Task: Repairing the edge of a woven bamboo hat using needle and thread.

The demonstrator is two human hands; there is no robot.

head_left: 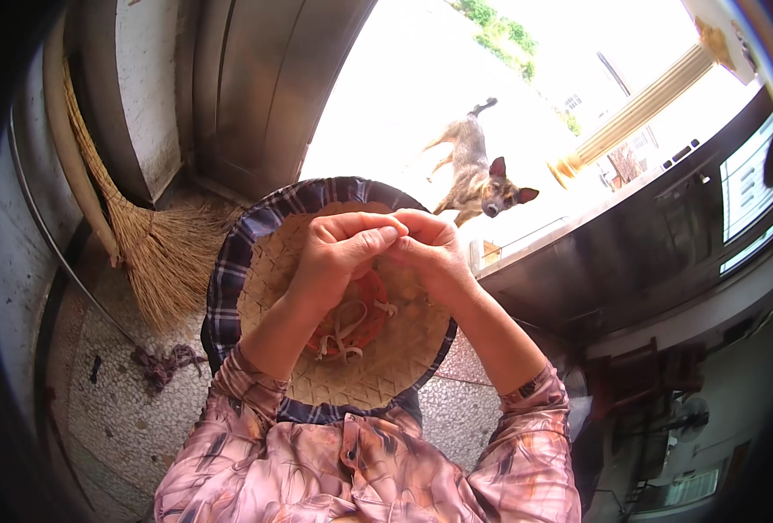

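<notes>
My left hand (339, 253) and my right hand (434, 253) meet fingertip to fingertip over a woven straw hat (269, 279). Both are closed in a pinch. Whatever lies between the fingertips is too small or too hidden to make out. The hat rests with its hollow side up in front of my body, and dark plaid cloth (225, 292) edges its brim. Inside its crown shows a red ring-shaped band (373, 318), partly covered by my left hand and wrist. A pale strap (339, 336) lies loosely looped across that band.
At the left a straw broom (164, 253) leans by the wall, with a thin rod and a dark rag-like bundle (164, 366) on the speckled floor (125, 418). A dog (474, 170) stands in the bright doorway, beyond the hat. A metal door (256, 87) stands at upper left.
</notes>
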